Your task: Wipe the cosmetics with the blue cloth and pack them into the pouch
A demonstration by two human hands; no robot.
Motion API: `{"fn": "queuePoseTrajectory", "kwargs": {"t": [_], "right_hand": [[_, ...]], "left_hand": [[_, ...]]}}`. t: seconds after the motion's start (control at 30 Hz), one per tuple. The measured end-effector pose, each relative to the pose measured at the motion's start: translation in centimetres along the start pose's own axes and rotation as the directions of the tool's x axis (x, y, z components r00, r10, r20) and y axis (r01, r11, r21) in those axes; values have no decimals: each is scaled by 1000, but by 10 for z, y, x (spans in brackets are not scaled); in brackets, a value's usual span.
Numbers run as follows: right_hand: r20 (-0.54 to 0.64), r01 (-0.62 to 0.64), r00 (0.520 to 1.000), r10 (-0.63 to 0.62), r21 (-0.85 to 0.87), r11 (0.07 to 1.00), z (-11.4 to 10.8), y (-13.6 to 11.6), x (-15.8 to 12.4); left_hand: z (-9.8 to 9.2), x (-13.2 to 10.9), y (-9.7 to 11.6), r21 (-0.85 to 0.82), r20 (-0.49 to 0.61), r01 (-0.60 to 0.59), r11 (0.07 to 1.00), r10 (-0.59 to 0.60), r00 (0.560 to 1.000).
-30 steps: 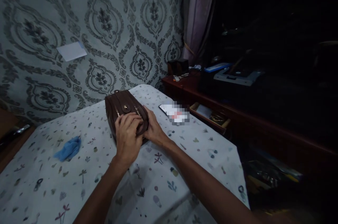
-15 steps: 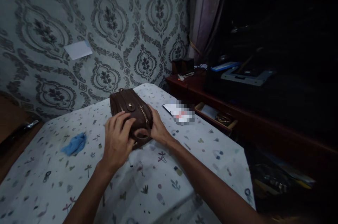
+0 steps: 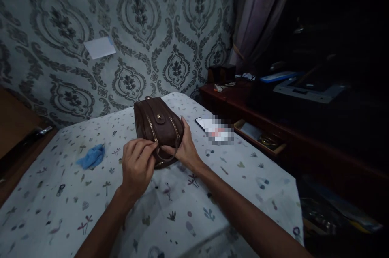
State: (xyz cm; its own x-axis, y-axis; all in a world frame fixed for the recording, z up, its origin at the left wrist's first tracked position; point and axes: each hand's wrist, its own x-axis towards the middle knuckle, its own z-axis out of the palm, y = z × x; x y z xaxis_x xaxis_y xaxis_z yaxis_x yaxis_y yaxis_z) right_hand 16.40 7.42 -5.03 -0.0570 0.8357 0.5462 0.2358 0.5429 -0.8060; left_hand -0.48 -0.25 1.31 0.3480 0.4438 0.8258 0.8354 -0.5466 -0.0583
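Note:
A brown leather-like bag (image 3: 165, 133) stands on the patterned cloth, with two gold zippers along its top, a round gold clasp between them and a strap looped at its near end. My left hand (image 3: 138, 164) is closed in a pinch at the near end of the left zipper, where the small pull is mostly covered by the fingertips. Against the bag's right side, my right hand (image 3: 187, 150) grips its near corner, with the thumb over the strap loop and the fingers partly hidden behind the bag.
On the white printed cloth (image 3: 100, 213) lie a blue crumpled cloth (image 3: 92, 156) at the left and a phone (image 3: 200, 123), partly blurred, right of the bag. A half-pulled drawer (image 3: 258, 138) holds small items. Dark speakers (image 3: 221, 74) stand on the reddish desk behind.
My left hand has gone from lying spread on the bag's top to pinching at the left zipper's near end. My right thumb now lies over the strap. The view has shifted slightly.

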Motion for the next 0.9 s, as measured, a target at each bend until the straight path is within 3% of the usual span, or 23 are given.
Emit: {"fn": "queuePoseTrajectory", "kwargs": {"t": [0.27,0.9], "right_hand": [[-2,33,999,-33,-36,999,0,-2,0],[19,31,999,-31,-2,1000,-4,-4,-1]], "left_hand": [[5,-6,4,-15,15,-36,999,36,999],[14,-25,6,123,65,-191,974,184,981]]}}
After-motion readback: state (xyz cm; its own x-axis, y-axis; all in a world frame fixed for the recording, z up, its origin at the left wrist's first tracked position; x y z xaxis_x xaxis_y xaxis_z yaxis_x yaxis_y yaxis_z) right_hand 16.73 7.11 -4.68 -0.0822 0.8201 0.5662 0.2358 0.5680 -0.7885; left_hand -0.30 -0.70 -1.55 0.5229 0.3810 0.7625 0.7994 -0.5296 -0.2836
